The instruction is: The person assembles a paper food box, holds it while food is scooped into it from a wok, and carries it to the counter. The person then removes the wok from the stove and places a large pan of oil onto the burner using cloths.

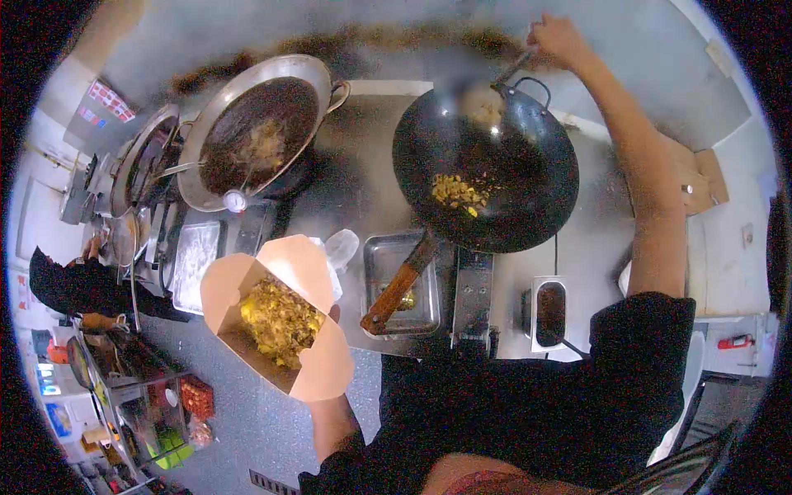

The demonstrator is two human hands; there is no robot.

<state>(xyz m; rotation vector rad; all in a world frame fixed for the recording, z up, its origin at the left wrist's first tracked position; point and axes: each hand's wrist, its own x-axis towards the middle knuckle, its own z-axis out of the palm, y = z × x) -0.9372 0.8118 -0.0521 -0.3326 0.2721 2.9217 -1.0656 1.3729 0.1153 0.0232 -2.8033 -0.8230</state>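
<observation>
Single head-worn wide view, facing forward and steeply down; open tan cardboard food box [324, 361] close, left of centre; round black metal wok [528, 177] farther, upper right.

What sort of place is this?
Most likely a restaurant or takeaway kitchen: there is a big wok, a wide pan of dark liquid with a dial thermometer at its rim, and an open carton filled with food.
</observation>
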